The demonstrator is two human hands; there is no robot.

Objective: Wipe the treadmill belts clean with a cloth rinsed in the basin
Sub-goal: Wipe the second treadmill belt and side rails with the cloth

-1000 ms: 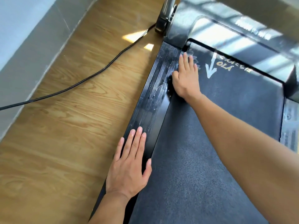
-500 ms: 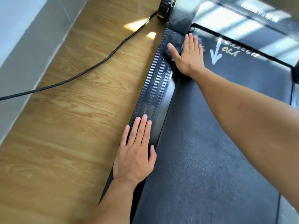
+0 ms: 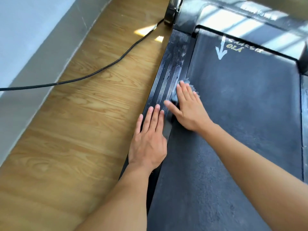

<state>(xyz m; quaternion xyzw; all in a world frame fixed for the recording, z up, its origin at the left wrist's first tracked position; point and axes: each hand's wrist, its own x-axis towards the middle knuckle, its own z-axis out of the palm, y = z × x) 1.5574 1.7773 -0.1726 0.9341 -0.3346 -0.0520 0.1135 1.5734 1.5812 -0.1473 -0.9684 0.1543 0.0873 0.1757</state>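
Flat right hand presses the grey cloth at the side rail, left hand open-palmed on the rail (treadmill belt seemingly mostly unwiped)

A treadmill stands on a wood-grain floor, filling the 3 o'clock side; a black power cable trails across the boards at 10 o'clock.

matt, grainy belt; glossy ribbed plastic side rail (streaked far end); smooth wood-grain floor
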